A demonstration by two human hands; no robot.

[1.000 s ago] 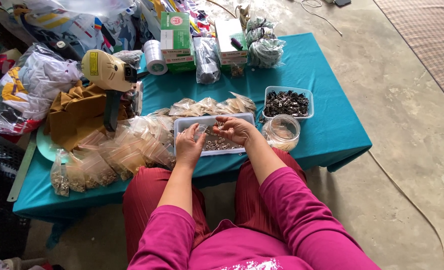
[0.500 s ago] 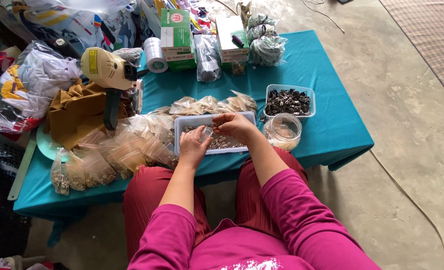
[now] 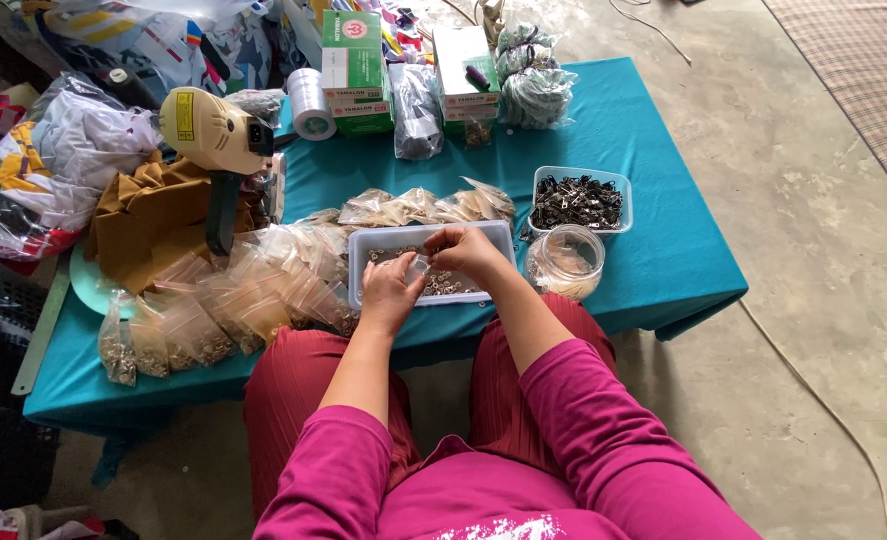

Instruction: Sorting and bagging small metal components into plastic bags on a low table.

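Both hands work over a pale rectangular plastic tray of small metal pieces (image 3: 384, 262) at the near edge of the teal-covered surface (image 3: 654, 250). The left hand (image 3: 392, 293) and right hand (image 3: 467, 252) have their fingers pressed together, pinching a small clear plastic bag (image 3: 420, 268) between them. A heap of filled clear bags (image 3: 254, 295) lies left of the tray.

tray (image 3: 504, 232): translucent plastic | bags (image 3: 214, 310): glossy clear plastic | tablecloth (image 3: 654, 250): matt teal cloth | floor (image 3: 814, 230): rough concrete
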